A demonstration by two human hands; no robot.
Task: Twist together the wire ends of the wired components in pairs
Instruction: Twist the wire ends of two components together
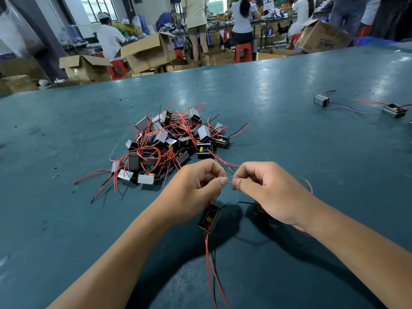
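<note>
Red and black wires (210, 270) hang down from a small wired component (209, 217) that dangles just under the left hand (196, 186). The left hand pinches a red wire end (228, 181) with thumb and curled fingers, and the right hand (265, 190) pinches it from the other side; the fingertips almost touch. Below them a black wire (239, 203) runs between both hands. Beyond the hands, on the green table (66, 219), lies a pile of components (171, 143) with red wires. Far to the right of the right hand rest two more components (321, 101).
</note>
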